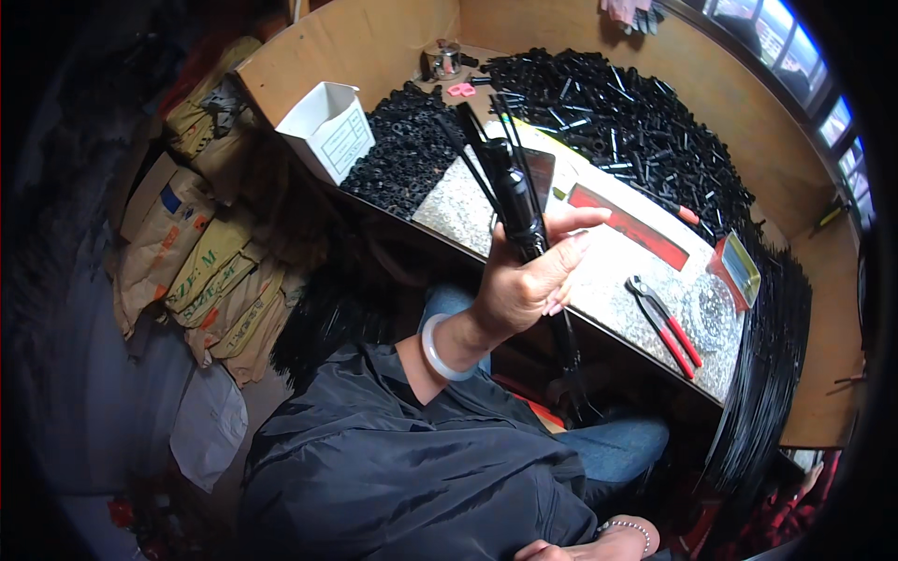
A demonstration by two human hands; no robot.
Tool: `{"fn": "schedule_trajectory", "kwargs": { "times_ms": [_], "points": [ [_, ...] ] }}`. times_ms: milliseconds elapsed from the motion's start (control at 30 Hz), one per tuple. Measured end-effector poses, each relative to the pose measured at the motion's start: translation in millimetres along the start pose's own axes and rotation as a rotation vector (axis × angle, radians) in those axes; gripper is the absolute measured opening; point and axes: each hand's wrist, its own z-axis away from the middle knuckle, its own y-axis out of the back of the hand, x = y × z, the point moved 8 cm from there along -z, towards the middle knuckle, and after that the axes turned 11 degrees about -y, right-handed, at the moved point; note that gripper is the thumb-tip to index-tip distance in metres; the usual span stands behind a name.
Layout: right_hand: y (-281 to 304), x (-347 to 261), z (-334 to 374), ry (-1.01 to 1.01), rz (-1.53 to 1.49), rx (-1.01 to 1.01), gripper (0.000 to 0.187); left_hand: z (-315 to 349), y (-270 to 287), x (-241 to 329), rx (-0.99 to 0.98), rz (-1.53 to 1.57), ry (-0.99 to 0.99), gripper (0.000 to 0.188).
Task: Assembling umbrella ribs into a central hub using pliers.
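Observation:
My left hand [531, 280], with a white bangle [438, 348] at its wrist, is raised in front of the bench edge. Its fingers wrap round a black umbrella frame [515, 198] held tilted. Thin ribs stick out at the frame's upper end, and the lower end [566, 348] hangs past the bench edge above my knee. My right hand [552, 552] is low at the bottom rim, near my black garment, with a beaded bracelet [636, 525] on its wrist. The picture's edge cuts off most of its fingers.
On the speckled bench [608, 290] lie red-handled pincers [664, 327], a red strip [629, 226] and heaps of black parts [608, 112]. A white box [327, 131] stands left. Long black rods [772, 355] overhang right. Sacks [210, 262] fill the left. Another person's hand [812, 479] shows lower right.

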Motion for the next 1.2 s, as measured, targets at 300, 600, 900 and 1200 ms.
{"fn": "schedule_trajectory", "kwargs": {
  "times_ms": [300,600,900,1200],
  "points": [
    [181.9,74.6,157.2,-0.708,1.348,1.436,0.022,2.8,0.9,-1.3,-0.041,-0.022,-0.074,0.026],
    [180.5,105.5,164.8,-0.780,1.380,1.408,0.014,5.3,-7.0,-11.9,-0.160,-0.249,-0.052,0.030],
    [109.7,1.9,86.0,-0.423,0.434,1.066,0.032,7.2,-19.5,-24.0,-0.251,-0.179,-0.007,0.036],
    [105.4,-16.6,73.9,-0.594,0.547,1.025,0.025,12.1,-21.5,-23.2,-0.328,-0.095,-0.058,0.034]
  ]
}}
